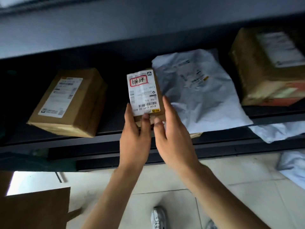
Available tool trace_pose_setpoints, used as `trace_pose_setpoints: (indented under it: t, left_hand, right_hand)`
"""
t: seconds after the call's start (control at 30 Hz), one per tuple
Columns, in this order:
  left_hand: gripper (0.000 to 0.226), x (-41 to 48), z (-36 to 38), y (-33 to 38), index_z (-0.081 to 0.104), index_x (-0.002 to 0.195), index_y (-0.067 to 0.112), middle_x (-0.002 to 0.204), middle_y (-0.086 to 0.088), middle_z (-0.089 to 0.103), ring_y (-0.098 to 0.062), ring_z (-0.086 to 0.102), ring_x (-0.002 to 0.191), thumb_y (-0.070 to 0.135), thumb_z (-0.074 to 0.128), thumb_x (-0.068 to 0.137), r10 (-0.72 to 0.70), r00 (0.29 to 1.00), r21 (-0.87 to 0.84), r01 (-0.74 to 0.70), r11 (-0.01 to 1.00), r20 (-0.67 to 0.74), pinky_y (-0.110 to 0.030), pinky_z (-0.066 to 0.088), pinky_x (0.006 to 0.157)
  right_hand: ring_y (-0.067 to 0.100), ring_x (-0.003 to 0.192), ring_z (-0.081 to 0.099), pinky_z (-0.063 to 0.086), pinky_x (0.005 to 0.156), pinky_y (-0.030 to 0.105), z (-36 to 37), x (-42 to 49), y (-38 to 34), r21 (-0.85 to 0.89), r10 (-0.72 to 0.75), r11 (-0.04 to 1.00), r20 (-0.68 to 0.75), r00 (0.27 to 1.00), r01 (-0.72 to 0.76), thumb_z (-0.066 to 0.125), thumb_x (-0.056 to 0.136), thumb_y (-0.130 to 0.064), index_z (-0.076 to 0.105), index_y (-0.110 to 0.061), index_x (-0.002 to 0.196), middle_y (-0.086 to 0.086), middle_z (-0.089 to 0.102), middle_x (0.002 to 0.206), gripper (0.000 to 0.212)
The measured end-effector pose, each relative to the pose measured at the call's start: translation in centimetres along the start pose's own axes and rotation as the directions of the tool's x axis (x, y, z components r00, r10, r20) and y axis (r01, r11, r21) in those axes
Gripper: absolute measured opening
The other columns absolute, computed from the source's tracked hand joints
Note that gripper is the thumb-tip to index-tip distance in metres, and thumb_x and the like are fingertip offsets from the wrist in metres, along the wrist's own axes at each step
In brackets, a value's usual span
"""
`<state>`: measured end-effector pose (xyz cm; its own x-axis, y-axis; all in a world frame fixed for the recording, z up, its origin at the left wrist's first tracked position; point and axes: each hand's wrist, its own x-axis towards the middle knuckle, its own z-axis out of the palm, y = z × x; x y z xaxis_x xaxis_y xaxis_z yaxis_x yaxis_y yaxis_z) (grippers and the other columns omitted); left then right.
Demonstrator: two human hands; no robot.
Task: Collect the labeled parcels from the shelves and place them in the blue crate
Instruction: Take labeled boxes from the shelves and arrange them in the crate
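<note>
At a dark shelf, my left hand and right hand grasp a small brown parcel between them, fingers closed on its near end, which they hide. The parcel is lifted in front of the shelf, its white label facing me upside down, with a red-boxed handwritten mark and a barcode; the finer print is too blurred to read. Left of it a cardboard box sits tilted on the shelf, its label smeared. To the right lies a crumpled white mailer bag, its corner hanging over the shelf edge, and a larger cardboard box cut off by the frame. Below, tiled floor, one white shoe, and a brown cardboard flap, partly out of view.
</note>
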<state>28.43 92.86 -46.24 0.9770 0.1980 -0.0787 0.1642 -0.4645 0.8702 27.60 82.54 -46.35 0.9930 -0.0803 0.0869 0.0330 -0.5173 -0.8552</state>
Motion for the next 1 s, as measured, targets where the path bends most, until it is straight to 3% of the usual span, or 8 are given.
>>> trace_pose_setpoints:
  t: [0.13,0.27,0.47,0.57,0.73,0.8,0.9,1.0]
  left_hand:
    - [0.055,-2.1,3.7,3.9,0.031,0.144,0.023,0.123,0.017,0.063,0.004,0.062,0.111,0.04,0.053,0.096,0.037,0.996,-0.258,-0.015,0.966,0.082,-0.023,0.054,0.09]
    - [0.039,-2.8,8.0,7.7,0.038,0.128,0.022,0.117,0.012,0.064,0.005,0.065,0.103,0.019,0.06,0.096,0.055,0.989,-0.349,-0.004,0.937,0.136,-0.011,0.051,0.079]
    - [0.048,-4.2,13.8,10.7,0.049,0.135,0.023,0.117,0.004,0.072,-0.01,0.068,0.107,0.011,0.066,0.092,-0.002,0.978,-0.493,0.106,0.863,0.207,-0.031,0.052,0.093]
    - [0.044,-4.9,15.4,11.6,0.056,0.133,0.023,0.118,0.003,0.072,-0.014,0.067,0.111,0.007,0.063,0.092,0.002,0.977,-0.536,0.117,0.836,0.215,-0.033,0.051,0.096]
    - [0.043,-5.5,16.9,12.3,0.059,0.133,0.025,0.12,0.004,0.072,-0.013,0.065,0.116,0.009,0.059,0.093,-0.021,0.987,-0.548,0.105,0.83,0.158,-0.03,0.05,0.1]
    - [0.045,-6.0,17.4,12.2,0.059,0.133,0.026,0.12,0.004,0.072,-0.013,0.064,0.117,0.008,0.059,0.092,-0.044,0.989,-0.547,0.113,0.829,0.138,-0.035,0.046,0.104]
    - [0.046,-7.1,17.7,12.0,0.058,0.135,0.028,0.121,0.005,0.071,-0.012,0.063,0.119,0.009,0.058,0.092,-0.083,0.989,-0.537,0.137,0.833,0.123,-0.039,0.041,0.109]
    - [0.041,-8.4,17.3,11.8,0.062,0.128,0.034,0.116,0.01,0.073,-0.004,0.065,0.112,0.014,0.059,0.093,-0.151,0.985,-0.524,0.173,0.834,0.084,-0.036,0.042,0.107]
  right_hand:
    - [-0.001,0.132,0.046,0.04,0.103,0.011,-4.4,-2.0,1.1,0.062,0.034,0.998,-0.11,0.993,-0.027,0.036,0.099,-0.036,0.022,-0.03,0.154,-0.011,0.044,0.151,0.058]
    - [-0.019,0.127,0.037,0.028,0.096,-0.003,-9.2,-3.1,3.2,0.071,0.094,0.994,-0.185,0.978,-0.082,0.032,0.095,-0.042,0.022,-0.035,0.154,-0.027,0.039,0.147,0.06]
    - [-0.021,0.118,0.047,0.041,0.096,0.007,-16.5,-2.9,7.0,0.061,0.146,0.989,-0.171,0.974,-0.137,0.039,0.096,-0.035,0.024,-0.036,0.153,-0.022,0.046,0.147,0.059]
    - [-0.009,0.131,0.044,0.044,0.103,0.019,-19.0,-3.0,8.5,0.035,0.122,0.992,-0.121,0.985,-0.118,0.039,0.098,-0.036,0.022,-0.038,0.153,-0.024,0.044,0.148,0.058]
    - [-0.022,0.131,0.03,0.027,0.099,-0.002,-22.4,-2.5,10.3,0.009,0.045,0.999,-0.195,0.98,-0.044,0.046,0.099,-0.022,0.035,-0.027,0.151,-0.028,0.039,0.144,0.053]
    - [-0.01,0.134,0.037,0.035,0.104,0.008,-23.8,-2.0,11.2,0.031,0.006,1.0,-0.311,0.95,0.003,0.05,0.096,-0.012,0.044,-0.018,0.146,-0.015,0.047,0.143,0.05]
    - [-0.001,0.129,0.046,0.049,0.104,0.039,-25.4,-1.1,12.7,0.133,0.03,0.991,-0.398,0.917,0.025,0.049,0.095,-0.009,0.049,-0.017,0.141,-0.007,0.055,0.141,0.047]
    - [-0.002,0.134,0.044,0.04,0.11,0.026,-25.4,-1.0,13.6,0.184,0.074,0.983,-0.381,0.922,-0.003,0.047,0.095,-0.01,0.05,-0.013,0.142,-0.008,0.055,0.141,0.047]
